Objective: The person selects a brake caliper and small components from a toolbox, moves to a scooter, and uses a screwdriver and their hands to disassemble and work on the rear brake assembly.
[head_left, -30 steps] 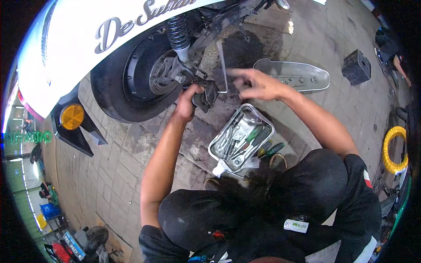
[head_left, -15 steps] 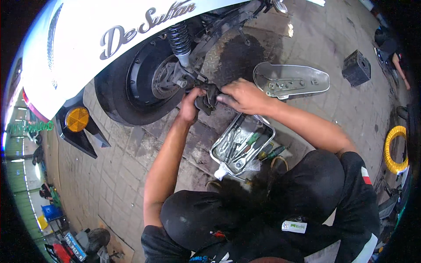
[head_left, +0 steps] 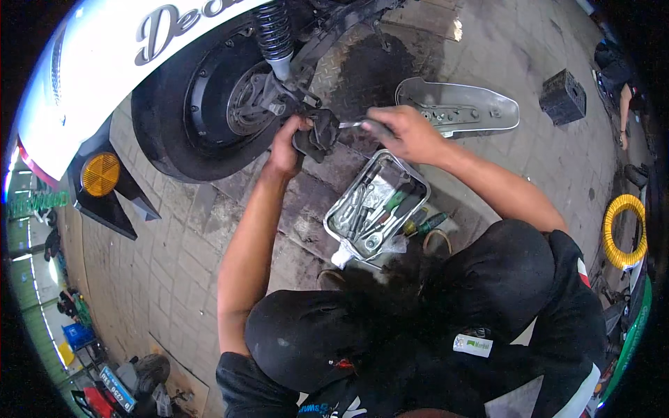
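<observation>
My left hand is closed around the dark part, thumb over its near-left side, with the bulk of it standing out to the right of my grip. It sits just right of and near the hub of the wheel, below the brake disc and the foot of the shock absorber; whether it is fastened there or loose in my palm, I cannot tell. My right hand is pinched on a slim metal tool, its bright shaft pointing left out of my fingertips toward the part. The tip ends right at the part's right side, touching or just short of it, too small to say which.

I take the step in hand to be working that tool on the part while the left hand steadies it. By my judgement the move calls for a firm left grip, the shaft kept in line, and small, even turns from the right wrist.

On the near side of both hands lies the metal tray, with a green-handled screwdriver and a ratchet in it; farther right, a silver cover rests on the floor
</observation>
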{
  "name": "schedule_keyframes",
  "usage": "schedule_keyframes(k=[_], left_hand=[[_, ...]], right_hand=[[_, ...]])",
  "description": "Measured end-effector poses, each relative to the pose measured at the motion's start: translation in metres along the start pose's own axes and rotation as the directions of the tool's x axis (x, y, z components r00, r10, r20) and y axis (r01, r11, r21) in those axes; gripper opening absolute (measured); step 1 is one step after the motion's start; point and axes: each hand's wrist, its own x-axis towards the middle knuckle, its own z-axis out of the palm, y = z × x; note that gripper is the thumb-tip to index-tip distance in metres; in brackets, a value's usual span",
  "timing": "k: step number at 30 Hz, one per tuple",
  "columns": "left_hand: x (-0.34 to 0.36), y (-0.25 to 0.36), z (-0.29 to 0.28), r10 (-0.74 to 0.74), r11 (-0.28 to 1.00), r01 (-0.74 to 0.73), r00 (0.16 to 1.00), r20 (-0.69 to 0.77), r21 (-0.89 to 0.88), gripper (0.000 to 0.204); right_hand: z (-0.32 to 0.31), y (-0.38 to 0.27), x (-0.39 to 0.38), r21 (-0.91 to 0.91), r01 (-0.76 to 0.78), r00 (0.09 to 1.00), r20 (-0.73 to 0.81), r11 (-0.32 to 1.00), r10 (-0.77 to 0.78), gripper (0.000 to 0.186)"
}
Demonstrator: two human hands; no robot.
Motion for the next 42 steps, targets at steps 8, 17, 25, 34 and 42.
schedule_keyframes(k=[8, 17, 25, 34, 42], left_hand=[[-0.01, 0.017, 0.045, -0.001, 0.983, 0.014, 0.998, 0.068, -0.183, 0.048], [-0.012, 0.014, 0.023, -0.038, 0.977, 0.055, 0.996, 0.086, -0.207, 0.062], [-0.018, 0.014, 0.032, -0.031, 0.959, 0.066, 0.991, 0.131, -0.276, 0.057], [0.001, -0.017, 0.031, 0.152, 0.933, -0.171, 0.985, -0.083, -0.318, 0.057], [0.004, -0.018, 0.051, 0.141, 0.915, -0.173, 0.984, -0.113, -0.366, 0.038]], right_hand=[[0.044, 0.083, -0.089, -0.283, -0.203, 0.786, 0.524, 0.938, 0.328, 0.02], [0.069, 0.089, -0.095, -0.362, -0.362, 0.676, 0.533, 0.859, 0.509, 0.031], [0.068, 0.081, -0.093, -0.247, -0.395, 0.778, 0.422, 0.885, 0.465, 0.046], [0.004, 0.028, -0.003, -0.106, -0.044, 0.999, -0.007, 0.993, 0.044, 0.024], [-0.021, -0.024, 0.026, 0.211, 0.146, 0.972, -0.212, 0.967, -0.1, 0.02]])
